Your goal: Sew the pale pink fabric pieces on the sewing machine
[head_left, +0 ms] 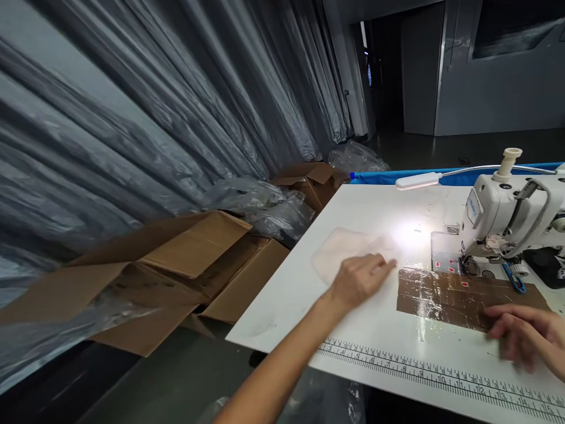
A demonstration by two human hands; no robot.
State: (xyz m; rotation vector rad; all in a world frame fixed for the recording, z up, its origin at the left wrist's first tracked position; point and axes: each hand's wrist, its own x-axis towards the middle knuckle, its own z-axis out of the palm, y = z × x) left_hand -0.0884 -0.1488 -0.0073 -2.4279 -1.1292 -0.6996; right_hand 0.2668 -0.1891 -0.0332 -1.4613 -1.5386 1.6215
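My left hand (358, 281) is closed over the white table, its fingers curled and thumb pressed to them on the edge of a thin, pale pinkish piece of fabric (338, 250). The fabric is blurred and spreads flat behind the hand. My right hand (525, 330) holds nothing that I can see; its fingers are apart and partly blurred, beside the right end of a brown, tape-covered cardboard strip (441, 297). Behind that strip stands a white sewing machine (494, 212), its needle area lit. Blue-handled thread snips (514, 280) lie by its foot.
A printed ruler (419, 372) runs along the front edge of the table (282, 312). A lamp head (418, 181) on a bent arm hangs behind. To the left are an open cardboard box (176, 265), clear plastic bags (278, 209) and a silver curtain (176, 106).
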